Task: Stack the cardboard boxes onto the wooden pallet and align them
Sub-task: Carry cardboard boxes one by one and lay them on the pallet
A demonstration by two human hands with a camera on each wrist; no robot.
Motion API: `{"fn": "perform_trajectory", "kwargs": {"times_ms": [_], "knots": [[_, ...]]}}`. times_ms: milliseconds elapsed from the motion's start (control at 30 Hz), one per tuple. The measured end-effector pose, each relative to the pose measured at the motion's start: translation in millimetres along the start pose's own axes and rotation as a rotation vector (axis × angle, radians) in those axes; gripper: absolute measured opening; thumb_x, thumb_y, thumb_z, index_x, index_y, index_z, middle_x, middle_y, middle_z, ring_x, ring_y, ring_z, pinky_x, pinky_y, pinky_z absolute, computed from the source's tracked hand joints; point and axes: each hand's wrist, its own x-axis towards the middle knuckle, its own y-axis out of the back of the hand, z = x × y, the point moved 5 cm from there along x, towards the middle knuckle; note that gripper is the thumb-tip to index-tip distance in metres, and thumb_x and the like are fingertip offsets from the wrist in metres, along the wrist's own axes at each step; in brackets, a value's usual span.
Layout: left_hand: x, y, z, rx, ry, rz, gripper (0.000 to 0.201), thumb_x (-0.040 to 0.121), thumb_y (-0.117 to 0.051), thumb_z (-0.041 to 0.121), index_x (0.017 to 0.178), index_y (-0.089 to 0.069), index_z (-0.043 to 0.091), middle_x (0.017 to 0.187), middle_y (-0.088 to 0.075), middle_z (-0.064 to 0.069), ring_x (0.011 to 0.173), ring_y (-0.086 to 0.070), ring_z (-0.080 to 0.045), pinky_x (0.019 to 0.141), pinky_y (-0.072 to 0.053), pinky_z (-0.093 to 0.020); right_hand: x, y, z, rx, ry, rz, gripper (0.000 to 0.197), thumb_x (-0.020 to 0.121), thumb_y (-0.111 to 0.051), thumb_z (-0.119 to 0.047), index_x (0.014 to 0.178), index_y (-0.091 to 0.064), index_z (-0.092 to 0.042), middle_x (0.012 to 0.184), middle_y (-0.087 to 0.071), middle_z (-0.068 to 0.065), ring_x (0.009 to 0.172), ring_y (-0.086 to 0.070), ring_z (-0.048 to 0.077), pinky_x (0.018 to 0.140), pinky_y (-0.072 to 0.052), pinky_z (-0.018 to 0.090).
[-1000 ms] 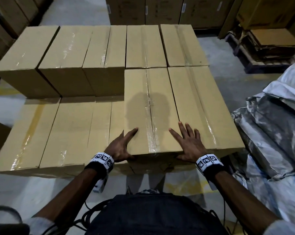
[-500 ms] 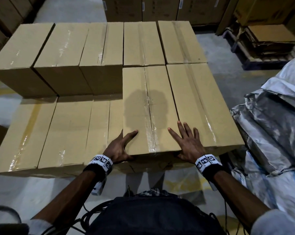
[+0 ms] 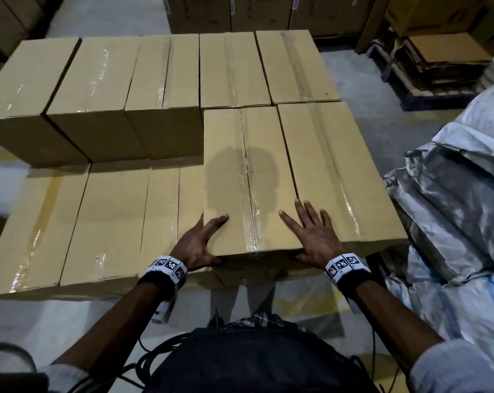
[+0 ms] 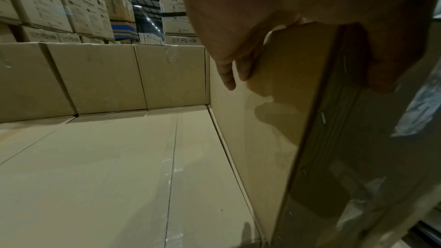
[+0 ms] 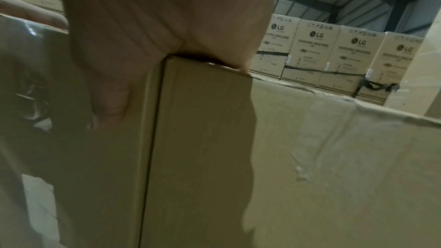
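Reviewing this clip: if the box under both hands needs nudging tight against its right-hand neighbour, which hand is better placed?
Left. The left hand wraps the box's exposed left corner, fingers on its side. The right hand lies flat on top.

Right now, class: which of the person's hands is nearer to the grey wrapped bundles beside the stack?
Right. The right hand rests on the box corner facing the grey wrapped bundles; the left hand grips the box's opposite corner, farther away.

Open box tops [image 3: 106,222] at lower left are leaving a hand passage; stacked boxes [image 3: 92,95] are walling upper left, wrapped grey bundles [image 3: 452,208] crowding the right edge
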Motion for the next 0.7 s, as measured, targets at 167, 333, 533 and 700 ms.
{"fn": "perform_trajectory", "kwargs": {"times_ms": [167, 333, 533, 700], "knots": [[-1, -3, 1, 0.004, -0.015, 0.017, 0.120, 0.063, -0.093, 0.040, 0.153, -0.018, 0.062, 0.162, -0.035, -0.007, 0.140, -0.046, -0.036, 0.109, -0.045, -0.036, 0, 0, 1, 0.010, 0.024, 0.016, 0.135, 0.078, -0.081, -0.055, 0.156, 0.028, -0.041, 0.166, 0.032, 0.013, 0.156, 0.022, 0.032, 0.125, -0.002, 0.058], [-8, -10, -4, 0.030, 0.017, 0.016, 0.123, 0.062, -0.094, 0.045, 0.148, -0.011, 0.072, 0.168, -0.026, -0.011, 0.145, -0.041, -0.038, 0.112, -0.040, -0.034, -3, 2, 0, 0.003, 0.037, 0.000, 0.132, 0.080, -0.080, -0.054, 0.157, 0.026, -0.041, 0.165, 0.034, 0.012, 0.155, 0.024, 0.034, 0.124, 0.000, 0.059], [-9, -7, -5, 0.026, 0.019, 0.012, 0.122, 0.061, -0.093, 0.048, 0.142, -0.006, 0.078, 0.168, -0.026, -0.014, 0.148, -0.037, -0.039, 0.114, -0.037, -0.035, 1, 2, -1, 0.011, 0.033, 0.008, 0.134, 0.079, -0.082, -0.052, 0.157, 0.027, -0.041, 0.166, 0.034, 0.012, 0.155, 0.023, 0.035, 0.125, -0.001, 0.061], [-10, -5, -1, 0.013, 0.016, 0.007, 0.122, 0.063, -0.093, 0.044, 0.146, -0.010, 0.073, 0.167, -0.029, -0.011, 0.148, -0.036, -0.037, 0.113, -0.038, -0.034, 2, 2, -1, 0.016, 0.038, 0.019, 0.134, 0.079, -0.082, -0.052, 0.156, 0.027, -0.042, 0.167, 0.032, 0.012, 0.156, 0.021, 0.035, 0.125, -0.004, 0.061]]}}
